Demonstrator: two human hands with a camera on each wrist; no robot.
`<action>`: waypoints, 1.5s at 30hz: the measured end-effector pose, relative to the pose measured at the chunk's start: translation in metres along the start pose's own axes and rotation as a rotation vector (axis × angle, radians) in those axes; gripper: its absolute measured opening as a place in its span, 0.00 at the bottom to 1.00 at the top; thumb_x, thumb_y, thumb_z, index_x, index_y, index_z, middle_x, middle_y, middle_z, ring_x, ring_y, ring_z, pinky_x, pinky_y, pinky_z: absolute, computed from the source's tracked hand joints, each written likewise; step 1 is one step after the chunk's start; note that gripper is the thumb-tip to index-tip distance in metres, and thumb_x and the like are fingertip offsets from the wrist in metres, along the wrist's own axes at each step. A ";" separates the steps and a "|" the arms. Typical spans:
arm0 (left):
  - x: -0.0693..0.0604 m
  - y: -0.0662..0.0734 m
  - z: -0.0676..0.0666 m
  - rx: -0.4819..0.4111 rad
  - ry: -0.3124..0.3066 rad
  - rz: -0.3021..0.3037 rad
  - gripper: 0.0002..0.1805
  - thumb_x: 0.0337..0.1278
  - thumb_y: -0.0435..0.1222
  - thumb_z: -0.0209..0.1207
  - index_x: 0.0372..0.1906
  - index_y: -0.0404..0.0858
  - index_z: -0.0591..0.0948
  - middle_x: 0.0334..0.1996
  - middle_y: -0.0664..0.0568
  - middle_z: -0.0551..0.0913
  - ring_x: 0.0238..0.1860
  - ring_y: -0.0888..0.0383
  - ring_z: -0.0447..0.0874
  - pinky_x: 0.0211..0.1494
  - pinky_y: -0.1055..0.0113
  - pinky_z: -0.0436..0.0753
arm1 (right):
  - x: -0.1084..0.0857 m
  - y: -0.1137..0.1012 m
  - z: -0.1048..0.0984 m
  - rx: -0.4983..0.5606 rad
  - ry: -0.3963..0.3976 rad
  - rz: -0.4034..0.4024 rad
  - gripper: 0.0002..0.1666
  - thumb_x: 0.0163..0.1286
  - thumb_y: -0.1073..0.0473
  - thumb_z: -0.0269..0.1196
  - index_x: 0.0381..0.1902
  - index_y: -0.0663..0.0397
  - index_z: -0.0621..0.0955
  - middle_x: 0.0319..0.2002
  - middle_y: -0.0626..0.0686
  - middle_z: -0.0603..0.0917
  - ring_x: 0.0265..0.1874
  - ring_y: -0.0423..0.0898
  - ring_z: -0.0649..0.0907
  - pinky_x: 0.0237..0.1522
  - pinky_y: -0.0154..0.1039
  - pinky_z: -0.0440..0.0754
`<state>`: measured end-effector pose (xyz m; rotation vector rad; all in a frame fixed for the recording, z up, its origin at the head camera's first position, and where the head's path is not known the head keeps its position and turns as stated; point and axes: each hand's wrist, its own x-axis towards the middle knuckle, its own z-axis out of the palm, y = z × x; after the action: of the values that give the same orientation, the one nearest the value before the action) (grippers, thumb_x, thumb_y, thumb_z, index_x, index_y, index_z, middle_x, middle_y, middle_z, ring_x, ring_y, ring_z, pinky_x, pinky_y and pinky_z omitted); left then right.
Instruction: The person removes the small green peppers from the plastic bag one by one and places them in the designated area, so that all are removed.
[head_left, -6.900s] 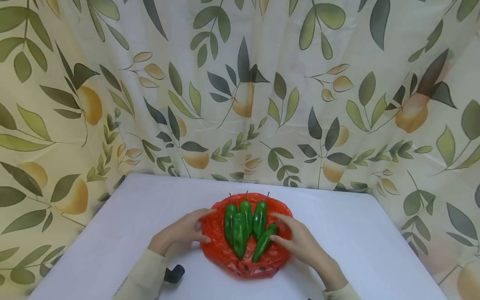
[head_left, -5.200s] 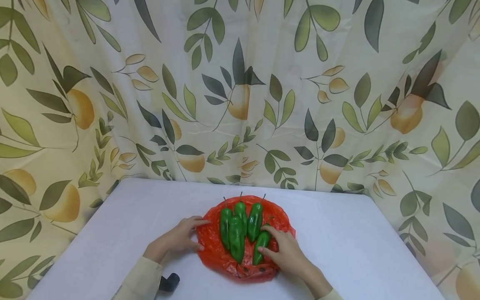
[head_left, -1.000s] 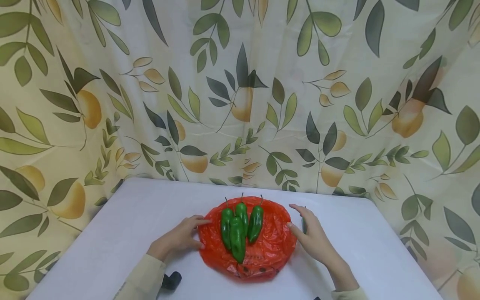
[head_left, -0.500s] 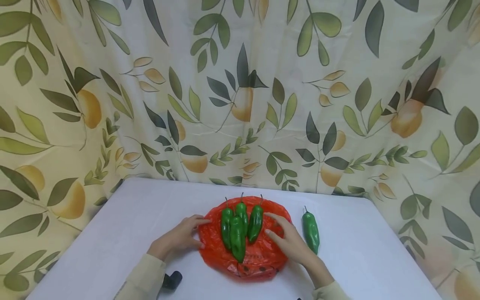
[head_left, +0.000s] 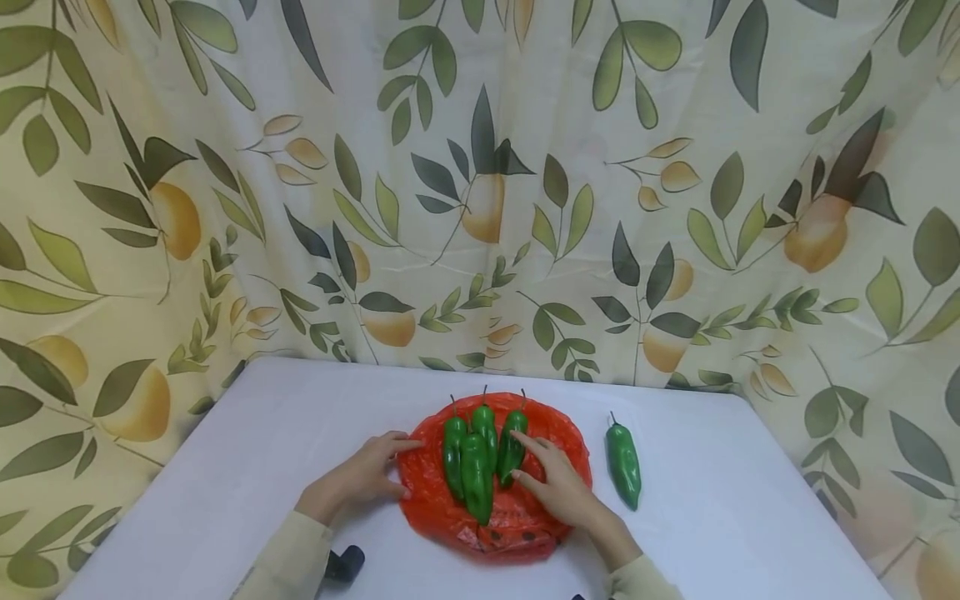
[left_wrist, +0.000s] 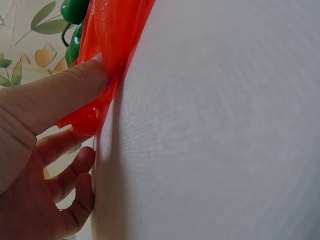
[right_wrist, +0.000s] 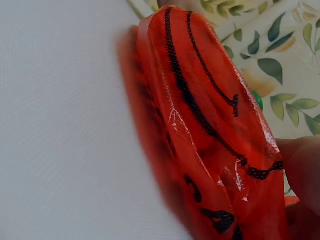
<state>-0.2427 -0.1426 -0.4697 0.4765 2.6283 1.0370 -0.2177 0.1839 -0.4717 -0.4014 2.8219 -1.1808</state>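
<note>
Slim, glossy green pepper (head_left: 510,456): likely slick; grip mid-body. Right hand (head_left: 557,483): fingers spread. Left hand (head_left: 369,471): spread, red plastic bag's (head_left: 426,510) left edge.

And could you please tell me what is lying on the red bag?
Four green peppers lie on the bag. The right hand partly covers the rightmost pepper. The bag directly beneath the peppers is hidden, so I cannot tell whether anything else lies there.

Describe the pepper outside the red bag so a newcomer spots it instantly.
On the white table, find the red bag. To its right lies a green pepper, stem pointing toward the curtain. It lies alone, while the other four peppers are in the bag.
</note>
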 end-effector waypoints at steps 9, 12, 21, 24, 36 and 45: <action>0.000 0.001 -0.002 0.004 -0.003 -0.009 0.39 0.48 0.35 0.75 0.69 0.51 0.76 0.72 0.45 0.69 0.74 0.40 0.62 0.71 0.34 0.70 | 0.003 0.002 0.009 -0.069 -0.031 0.022 0.30 0.75 0.44 0.59 0.73 0.35 0.72 0.75 0.66 0.66 0.74 0.68 0.64 0.67 0.76 0.65; 0.000 0.001 -0.002 0.004 -0.006 -0.014 0.38 0.48 0.35 0.74 0.69 0.51 0.76 0.72 0.45 0.69 0.74 0.40 0.63 0.71 0.34 0.70 | 0.004 0.003 0.010 -0.054 -0.030 0.030 0.29 0.75 0.44 0.59 0.71 0.37 0.73 0.75 0.64 0.66 0.74 0.66 0.64 0.68 0.75 0.65; 0.002 0.000 0.000 -0.004 -0.018 -0.003 0.38 0.49 0.36 0.74 0.69 0.51 0.76 0.73 0.45 0.68 0.74 0.40 0.62 0.70 0.33 0.71 | 0.002 0.003 0.008 -0.017 0.024 0.011 0.23 0.69 0.55 0.67 0.61 0.43 0.79 0.62 0.56 0.79 0.66 0.57 0.75 0.68 0.64 0.75; 0.001 0.000 0.000 0.005 -0.013 -0.006 0.38 0.48 0.36 0.75 0.69 0.51 0.77 0.72 0.44 0.68 0.73 0.39 0.63 0.69 0.33 0.72 | 0.002 0.003 0.009 -0.020 0.023 0.004 0.24 0.68 0.55 0.68 0.61 0.43 0.79 0.61 0.55 0.80 0.63 0.55 0.77 0.66 0.62 0.77; 0.000 0.000 -0.003 0.003 -0.008 -0.027 0.38 0.49 0.35 0.74 0.69 0.51 0.76 0.72 0.45 0.68 0.73 0.40 0.63 0.67 0.34 0.74 | 0.006 -0.002 0.000 0.043 0.091 -0.012 0.26 0.66 0.61 0.70 0.61 0.46 0.79 0.52 0.52 0.82 0.52 0.48 0.79 0.56 0.48 0.84; 0.001 -0.001 -0.001 -0.002 -0.012 -0.025 0.38 0.49 0.36 0.74 0.69 0.52 0.76 0.73 0.45 0.68 0.74 0.40 0.62 0.68 0.33 0.73 | 0.005 -0.008 -0.010 0.119 0.119 0.052 0.27 0.65 0.61 0.70 0.62 0.40 0.80 0.62 0.53 0.81 0.54 0.49 0.79 0.57 0.53 0.85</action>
<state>-0.2441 -0.1436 -0.4698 0.4473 2.6156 1.0255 -0.2223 0.1840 -0.4591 -0.2568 2.8209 -1.3971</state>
